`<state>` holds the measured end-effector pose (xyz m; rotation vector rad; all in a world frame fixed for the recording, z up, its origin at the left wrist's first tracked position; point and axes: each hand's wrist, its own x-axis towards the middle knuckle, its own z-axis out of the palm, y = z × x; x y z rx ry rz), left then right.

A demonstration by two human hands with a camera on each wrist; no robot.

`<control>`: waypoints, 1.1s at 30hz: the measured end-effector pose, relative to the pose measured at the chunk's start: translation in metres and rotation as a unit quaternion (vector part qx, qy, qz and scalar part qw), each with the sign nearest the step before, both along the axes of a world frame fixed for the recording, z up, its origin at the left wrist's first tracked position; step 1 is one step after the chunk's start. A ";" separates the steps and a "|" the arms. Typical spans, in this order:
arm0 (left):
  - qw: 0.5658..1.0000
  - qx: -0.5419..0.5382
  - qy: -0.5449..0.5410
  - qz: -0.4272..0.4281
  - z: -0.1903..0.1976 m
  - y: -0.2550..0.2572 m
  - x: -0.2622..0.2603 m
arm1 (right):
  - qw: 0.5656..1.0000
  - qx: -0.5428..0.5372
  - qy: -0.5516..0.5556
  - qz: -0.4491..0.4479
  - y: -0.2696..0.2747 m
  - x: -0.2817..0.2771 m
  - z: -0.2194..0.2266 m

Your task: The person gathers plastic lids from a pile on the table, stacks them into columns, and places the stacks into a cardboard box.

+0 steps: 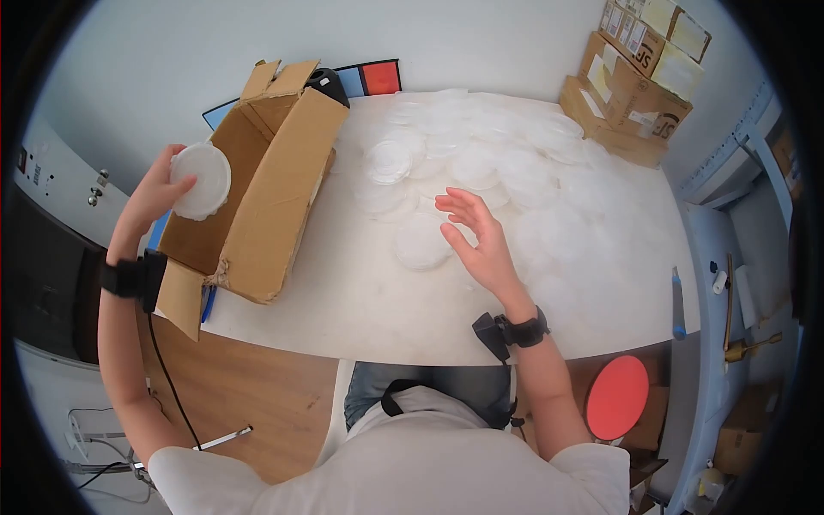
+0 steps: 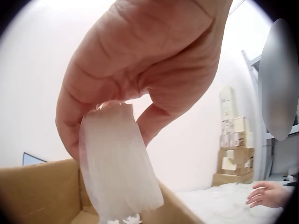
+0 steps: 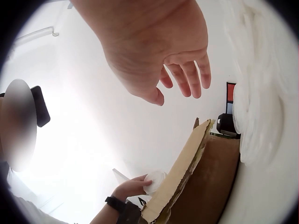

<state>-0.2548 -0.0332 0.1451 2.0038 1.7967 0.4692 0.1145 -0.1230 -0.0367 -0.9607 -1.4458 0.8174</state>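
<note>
My left hand (image 1: 163,187) grips a stack of round, translucent white plastic lids (image 1: 204,182), thumb across the face and fingers round the edge. The stack's layered side (image 2: 119,163) shows in the left wrist view. Below and beside it is an open cardboard box (image 1: 279,202), its flaps spread; the lids overlap the box's left side in the head view. Over the table, my right hand (image 1: 482,245) has its fingers spread and relaxed, holding nothing. Many similar white lids (image 1: 506,154) lie in loose piles beyond and around it, with a single lid (image 1: 421,245) just to its left.
Taped cartons (image 1: 631,86) are stacked at the table's back right corner. A black object (image 1: 328,86) stands behind the box. On the right edge lies a blue-handled cutter (image 1: 678,305). A red round seat (image 1: 618,397) is below the table's front right.
</note>
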 end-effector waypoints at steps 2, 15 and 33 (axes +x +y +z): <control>0.985 -0.163 0.004 0.060 0.000 0.038 0.002 | 1.000 -0.001 -0.011 -0.001 0.001 0.001 -0.001; 0.862 -0.351 -0.365 -0.032 -0.181 0.198 0.024 | 0.985 -0.007 -0.158 -0.063 0.007 0.009 -0.011; 0.956 0.183 -0.038 -0.227 0.015 -0.081 0.111 | 0.896 -0.033 -0.440 0.052 0.011 -0.009 -0.034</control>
